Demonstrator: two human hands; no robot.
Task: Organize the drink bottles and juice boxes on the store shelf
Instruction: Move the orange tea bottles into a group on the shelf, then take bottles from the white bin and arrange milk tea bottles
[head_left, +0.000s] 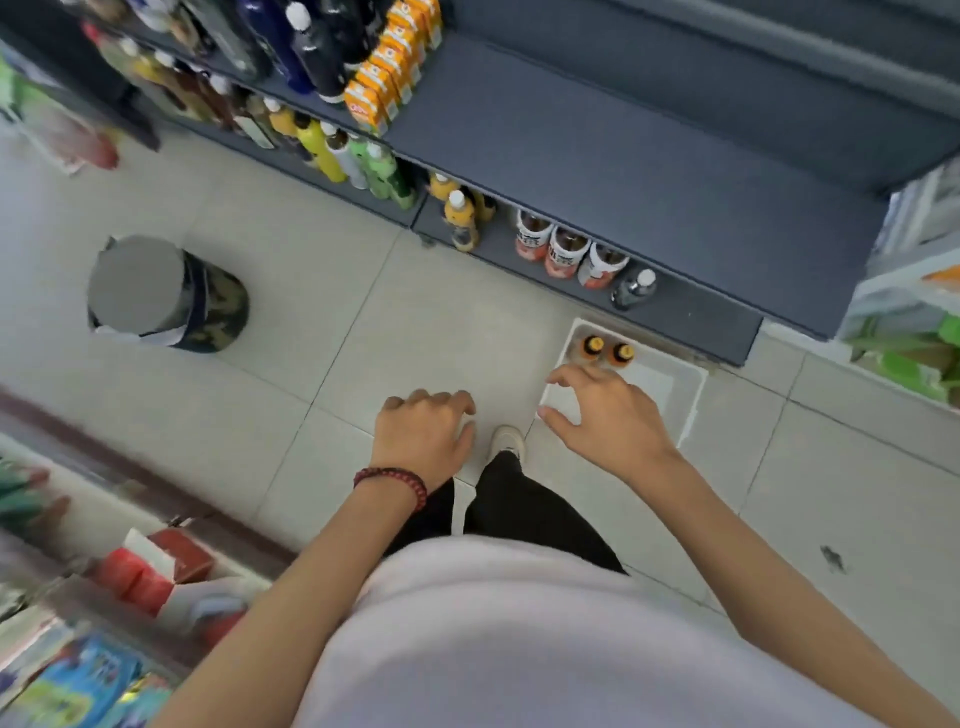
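1. While nothing is held, the left hand (423, 441) hangs loosely curled and the right hand (608, 415) is spread wide above the white bin (662, 387) on the floor.
2. Two orange-capped bottles (594, 347) stand in the bin's far left corner, near the bottom shelf (691, 312).
3. Each is best gripped round its body, lifted straight up, and set upright right of the clear bottle (635, 288).
4. Orange juice boxes (387, 78) are lined up on a higher shelf, far left.
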